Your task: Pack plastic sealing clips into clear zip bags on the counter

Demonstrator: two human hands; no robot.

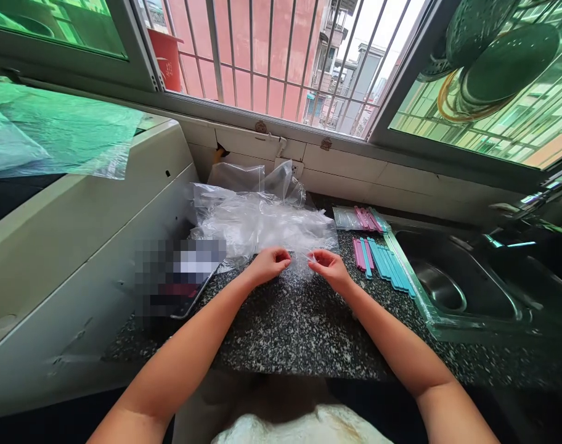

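While both forearms reach in over the speckled bench [299, 333], the action sits dead centre, hands level and close together! Here's the left hand [268, 265], thumb and fingertips drawn close at the near edge of the plastic; whether that grip is clamped on any film, I cannot tell from here. Across the narrow gap is the right hand [331, 269], and its grip is together, thumb against fingers, pinching a wisp of clear plastic [301, 265] that lies between the two hands, in front of the big heap. And what a heap: crumpled, see-through bags [262, 222] spread from just beyond the fingertips back towards the tiled wall [373, 169], the rearmost ones standing up near a socket [296, 166].

Out to the right, just past the right hand, pink strips [358, 254] and teal strips [389, 265] lie side by side in a row, running up to the edge of the sink [447, 328]. Behind them, more strips, pink and teal, rest by a flat clear packet [346, 217]. Over on the left, beside the heap, a flat dark-edged device [188, 305] lies largely hidden by pixelation.
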